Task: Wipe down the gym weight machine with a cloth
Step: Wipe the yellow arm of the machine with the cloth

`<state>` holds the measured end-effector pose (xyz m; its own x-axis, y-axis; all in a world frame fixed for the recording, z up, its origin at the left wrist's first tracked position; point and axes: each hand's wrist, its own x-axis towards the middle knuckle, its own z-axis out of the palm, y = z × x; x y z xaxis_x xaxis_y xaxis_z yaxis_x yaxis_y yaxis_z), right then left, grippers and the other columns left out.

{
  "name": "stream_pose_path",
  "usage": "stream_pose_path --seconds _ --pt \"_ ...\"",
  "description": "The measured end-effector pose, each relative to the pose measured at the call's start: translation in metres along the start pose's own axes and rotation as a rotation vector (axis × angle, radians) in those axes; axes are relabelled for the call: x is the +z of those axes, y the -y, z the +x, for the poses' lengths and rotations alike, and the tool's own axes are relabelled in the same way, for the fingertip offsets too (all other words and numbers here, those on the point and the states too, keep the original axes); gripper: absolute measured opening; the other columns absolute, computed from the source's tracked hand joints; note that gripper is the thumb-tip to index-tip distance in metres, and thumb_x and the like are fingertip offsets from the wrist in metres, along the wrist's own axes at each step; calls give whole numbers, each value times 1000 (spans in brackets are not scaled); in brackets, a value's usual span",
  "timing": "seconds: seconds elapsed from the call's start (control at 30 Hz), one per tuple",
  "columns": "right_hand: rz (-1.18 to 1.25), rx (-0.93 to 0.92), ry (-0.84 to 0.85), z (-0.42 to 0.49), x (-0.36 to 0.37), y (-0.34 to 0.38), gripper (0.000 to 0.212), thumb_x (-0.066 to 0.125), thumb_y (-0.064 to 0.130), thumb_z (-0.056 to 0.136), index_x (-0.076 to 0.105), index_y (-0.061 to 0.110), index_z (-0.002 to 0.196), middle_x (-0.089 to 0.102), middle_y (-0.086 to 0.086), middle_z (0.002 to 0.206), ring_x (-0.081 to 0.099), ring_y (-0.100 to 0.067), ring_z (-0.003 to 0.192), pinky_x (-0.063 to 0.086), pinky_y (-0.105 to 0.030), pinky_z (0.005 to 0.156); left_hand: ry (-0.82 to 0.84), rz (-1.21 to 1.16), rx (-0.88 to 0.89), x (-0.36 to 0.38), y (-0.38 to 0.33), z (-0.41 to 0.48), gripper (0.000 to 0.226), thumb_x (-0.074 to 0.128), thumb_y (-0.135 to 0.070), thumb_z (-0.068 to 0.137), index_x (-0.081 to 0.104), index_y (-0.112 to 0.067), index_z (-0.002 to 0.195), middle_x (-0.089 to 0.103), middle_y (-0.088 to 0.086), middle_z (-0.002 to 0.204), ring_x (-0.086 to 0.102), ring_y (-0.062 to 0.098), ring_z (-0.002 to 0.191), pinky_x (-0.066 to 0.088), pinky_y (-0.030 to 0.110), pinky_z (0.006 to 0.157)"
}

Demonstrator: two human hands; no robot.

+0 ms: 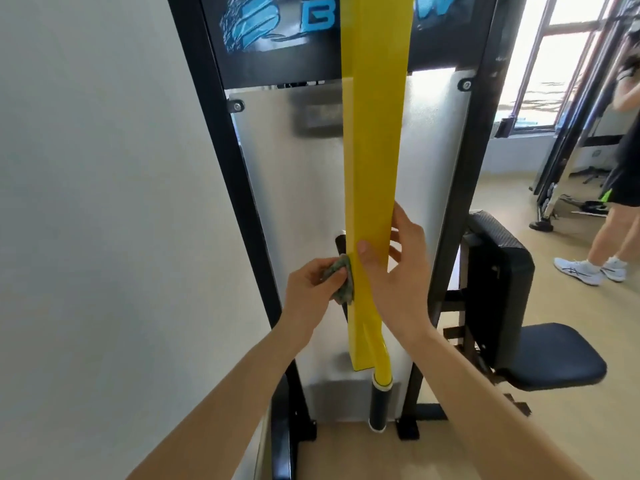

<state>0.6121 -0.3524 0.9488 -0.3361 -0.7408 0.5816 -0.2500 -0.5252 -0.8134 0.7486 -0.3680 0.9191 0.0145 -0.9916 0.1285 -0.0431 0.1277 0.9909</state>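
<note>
A left hand [306, 287] pinched a bunched cloth [343, 280] against the left side of the weight machine's yellow bar [374, 161], low down, as the right hand [398, 275] clasped it; a loosened clasp could have let the bar swing.

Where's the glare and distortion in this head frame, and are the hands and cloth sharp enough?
Head view: window blown out white at upper right; soft glare on the silver panel right of the yellow beam; wide-angle lens leans the black frame uprights; left hand, right hand and cloth fairly sharp; blue logo at the top slightly soft.
</note>
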Motion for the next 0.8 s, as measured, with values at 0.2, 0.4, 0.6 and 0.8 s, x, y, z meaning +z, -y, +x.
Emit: stream_pose_path --seconds 0.2,0.4,0.6,0.8 --pt "-7 -15 32 -33 -8 -9 62 66 12 94 39 21 149 44 3 143 47 -9 129 44 -17 101 132 100 -198 -20 13 -30 22 65 -18 97 73 -1 109 75 12 88 73 24 78 62 42 83" --pt "-63 -109 222 -78 -14 -6 43 76 13 87 62 16 127 52 1 125 56 -12 106 52 -21 85 -72 -56 -256 -37 0 -60 33 63 -30 96 74 -3 112 76 12 104 75 25 95 61 34 85" --pt "-19 157 528 -71 0 -6 25 77 15 86 68 29 106 71 11 93 66 -4 82 53 -12 67 -165 -121 -219 -42 -17 -72 45 63 -43 82 78 -5 101 78 11 93 76 21 84 59 25 70" --pt "-34 166 443 -53 13 -2 11 76 16 87 74 26 92 70 16 80 63 -14 61 56 -26 57 -154 93 -91 -74 -15 -59 22 71 -35 84 80 -15 86 76 1 77 68 7 68 53 20 63"
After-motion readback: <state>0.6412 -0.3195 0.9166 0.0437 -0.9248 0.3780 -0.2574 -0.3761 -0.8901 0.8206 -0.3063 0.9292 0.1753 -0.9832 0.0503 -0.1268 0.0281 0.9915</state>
